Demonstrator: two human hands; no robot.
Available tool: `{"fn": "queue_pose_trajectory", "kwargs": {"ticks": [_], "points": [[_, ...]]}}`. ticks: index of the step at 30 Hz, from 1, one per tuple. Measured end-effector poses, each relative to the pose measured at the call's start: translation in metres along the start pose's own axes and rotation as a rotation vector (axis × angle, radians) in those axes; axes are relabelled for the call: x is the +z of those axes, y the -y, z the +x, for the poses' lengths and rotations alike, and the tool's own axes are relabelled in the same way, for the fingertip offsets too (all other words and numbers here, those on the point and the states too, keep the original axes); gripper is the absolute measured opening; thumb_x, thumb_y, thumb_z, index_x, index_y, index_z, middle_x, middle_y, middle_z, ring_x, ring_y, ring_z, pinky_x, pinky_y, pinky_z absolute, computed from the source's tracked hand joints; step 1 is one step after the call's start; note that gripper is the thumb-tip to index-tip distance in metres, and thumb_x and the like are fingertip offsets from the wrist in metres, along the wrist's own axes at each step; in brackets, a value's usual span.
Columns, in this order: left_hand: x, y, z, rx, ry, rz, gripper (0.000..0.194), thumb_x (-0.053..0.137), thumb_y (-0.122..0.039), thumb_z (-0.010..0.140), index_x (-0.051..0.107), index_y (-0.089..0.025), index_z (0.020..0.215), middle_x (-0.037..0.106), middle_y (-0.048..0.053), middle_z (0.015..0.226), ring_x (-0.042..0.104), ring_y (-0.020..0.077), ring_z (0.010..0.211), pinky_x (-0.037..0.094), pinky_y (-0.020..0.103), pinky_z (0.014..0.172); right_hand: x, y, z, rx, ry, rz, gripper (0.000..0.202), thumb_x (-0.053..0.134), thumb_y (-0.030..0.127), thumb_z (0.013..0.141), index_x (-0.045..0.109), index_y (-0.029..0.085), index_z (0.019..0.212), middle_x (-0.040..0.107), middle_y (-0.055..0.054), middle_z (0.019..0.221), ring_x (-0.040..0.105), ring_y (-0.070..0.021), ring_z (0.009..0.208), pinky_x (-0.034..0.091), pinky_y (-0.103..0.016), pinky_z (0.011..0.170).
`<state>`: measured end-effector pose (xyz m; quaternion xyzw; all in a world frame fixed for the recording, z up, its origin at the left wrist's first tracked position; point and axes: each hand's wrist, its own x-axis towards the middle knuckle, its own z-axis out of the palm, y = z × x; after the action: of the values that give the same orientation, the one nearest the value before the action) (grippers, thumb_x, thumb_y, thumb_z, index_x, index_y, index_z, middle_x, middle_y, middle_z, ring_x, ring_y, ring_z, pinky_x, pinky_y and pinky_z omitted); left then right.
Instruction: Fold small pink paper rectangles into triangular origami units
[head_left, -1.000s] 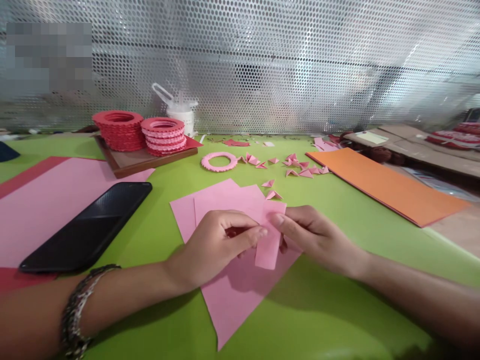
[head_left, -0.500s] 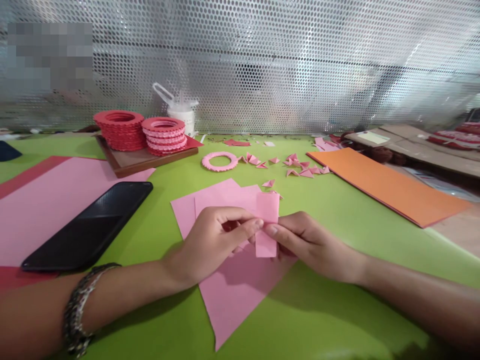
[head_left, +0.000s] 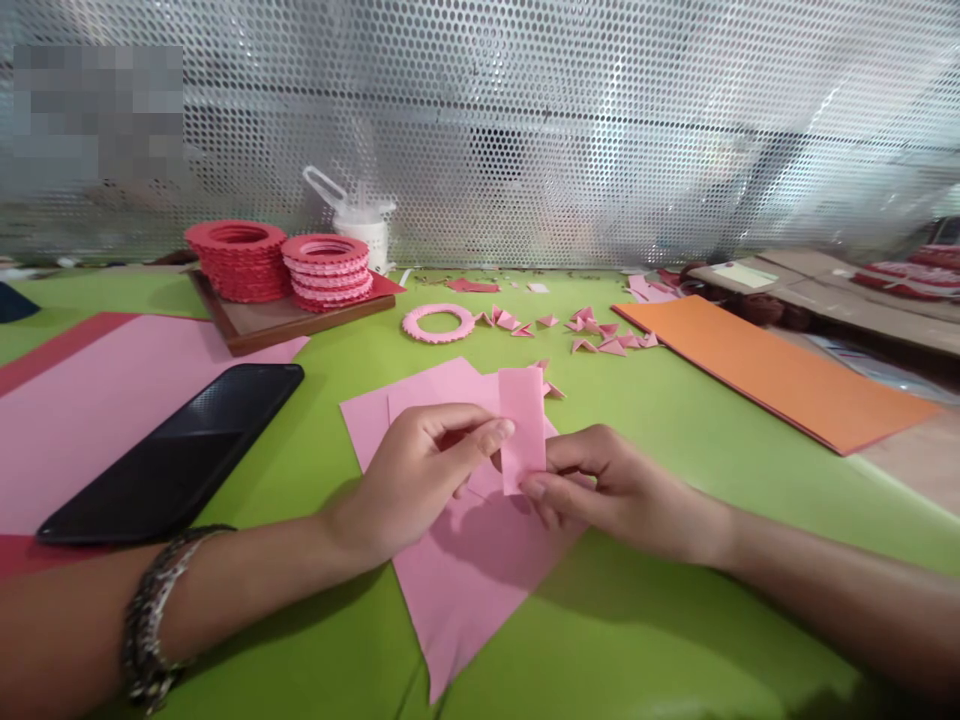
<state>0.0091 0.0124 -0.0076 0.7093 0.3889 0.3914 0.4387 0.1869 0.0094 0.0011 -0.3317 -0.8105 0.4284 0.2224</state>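
Observation:
Upright between my hands is a small rectangular strip of pink paper (head_left: 523, 415). My left hand (head_left: 424, 475) pinches its left edge with thumb and forefinger. At the lower right corner, my right hand (head_left: 611, 490) grips the same strip between thumb and fingers. Beneath both hands lie larger pink paper sheets (head_left: 465, 600), overlapping at angles on the green table. Just behind the strip are a few small folded pink paper pieces (head_left: 553, 388), partly hidden by it.
A pink paper ring (head_left: 439, 323) and several folded pieces (head_left: 592, 325) lie further back. To the left are a black phone (head_left: 176, 450) and a wooden tray (head_left: 315, 318) bearing stacked red and pink rings (head_left: 238, 265). Orange sheets (head_left: 772, 375) lie at the right, before a perforated metal panel (head_left: 525, 130).
The pink strip has moved slightly up and left. My right hand's grip has slid from the strip's middle to its lower right corner; my left hand still pinches the left edge.

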Motion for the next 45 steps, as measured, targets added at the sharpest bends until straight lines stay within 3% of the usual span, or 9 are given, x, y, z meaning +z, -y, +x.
{"fn": "queue_pose_trajectory", "kwargs": {"ticks": [3,8,11,13,16,20,27,33,45], "points": [[-0.001,0.001,0.000,-0.031,0.004,-0.034,0.034,0.046,-0.029,0.083,0.039,-0.016,0.052,0.030,-0.008,0.045,0.031,0.0057,0.043,0.027,0.017,0.042,-0.003,0.001,-0.002,-0.055,-0.051,-0.044,0.027,0.047,0.027,0.083,0.048,0.013,0.060,0.045,0.003,0.051,0.041,-0.0045,0.046,0.033,-0.015,0.041],[-0.001,0.002,0.001,-0.122,0.016,-0.106,0.033,0.044,-0.032,0.083,0.044,-0.017,0.054,0.034,-0.008,0.042,0.033,0.0068,0.041,0.029,0.019,0.043,-0.010,0.000,-0.004,-0.291,-0.357,-0.184,0.013,0.043,0.016,0.085,0.049,0.017,0.097,0.058,-0.003,0.077,0.055,-0.0086,0.064,0.048,-0.019,0.056],[-0.001,0.001,0.002,-0.125,0.056,-0.114,0.035,0.043,-0.029,0.083,0.043,-0.017,0.051,0.035,-0.008,0.042,0.035,0.0072,0.042,0.033,0.019,0.047,-0.013,-0.001,-0.004,-0.443,-0.307,-0.455,0.020,0.047,0.008,0.081,0.054,0.019,0.097,0.062,-0.005,0.090,0.058,-0.0119,0.084,0.048,-0.023,0.073],[0.000,-0.001,0.002,-0.095,0.115,-0.110,0.035,0.043,-0.025,0.084,0.044,-0.017,0.050,0.040,-0.007,0.046,0.038,0.0072,0.046,0.035,0.019,0.051,-0.014,0.001,-0.004,-0.462,-0.297,-0.504,0.019,0.050,0.006,0.080,0.057,0.018,0.093,0.064,-0.005,0.088,0.059,-0.0117,0.083,0.048,-0.022,0.073],[0.002,-0.002,0.001,-0.077,0.168,-0.129,0.026,0.047,-0.025,0.082,0.050,-0.016,0.058,0.045,-0.006,0.055,0.041,0.0068,0.051,0.035,0.018,0.052,-0.015,0.005,-0.005,-0.446,-0.303,-0.426,0.014,0.053,0.008,0.079,0.059,0.017,0.088,0.065,-0.004,0.081,0.059,-0.0107,0.074,0.048,-0.021,0.067],[0.002,-0.001,0.000,-0.097,0.084,-0.184,0.014,0.053,-0.033,0.080,0.053,-0.020,0.083,0.051,-0.005,0.069,0.047,0.0078,0.060,0.038,0.017,0.053,-0.015,0.007,-0.006,-0.456,-0.179,-0.274,0.009,0.054,0.011,0.079,0.060,0.015,0.084,0.065,-0.004,0.077,0.058,-0.0103,0.072,0.047,-0.021,0.067],[0.001,-0.002,-0.001,-0.064,0.058,-0.110,0.022,0.050,-0.028,0.082,0.053,-0.017,0.064,0.046,-0.006,0.055,0.045,0.0071,0.052,0.038,0.017,0.050,-0.011,0.006,-0.003,-0.214,-0.184,-0.129,0.014,0.050,0.021,0.083,0.057,0.013,0.075,0.061,-0.004,0.068,0.055,-0.0097,0.061,0.044,-0.020,0.056],[0.001,0.000,-0.003,0.021,0.134,-0.096,0.020,0.048,-0.021,0.083,0.059,-0.017,0.067,0.056,-0.003,0.064,0.052,0.0080,0.062,0.042,0.017,0.059,-0.009,0.005,-0.003,-0.175,-0.253,-0.188,0.018,0.047,0.018,0.082,0.051,0.014,0.065,0.049,0.001,0.057,0.043,-0.0064,0.052,0.037,-0.017,0.049],[0.004,-0.002,-0.003,0.056,0.181,-0.086,0.018,0.049,-0.013,0.080,0.060,-0.015,0.066,0.058,-0.003,0.064,0.055,0.0076,0.062,0.044,0.017,0.061,-0.005,0.006,-0.004,-0.118,-0.249,-0.304,0.016,0.048,0.014,0.078,0.048,0.015,0.062,0.048,0.002,0.055,0.041,-0.0058,0.050,0.035,-0.016,0.047]]}}
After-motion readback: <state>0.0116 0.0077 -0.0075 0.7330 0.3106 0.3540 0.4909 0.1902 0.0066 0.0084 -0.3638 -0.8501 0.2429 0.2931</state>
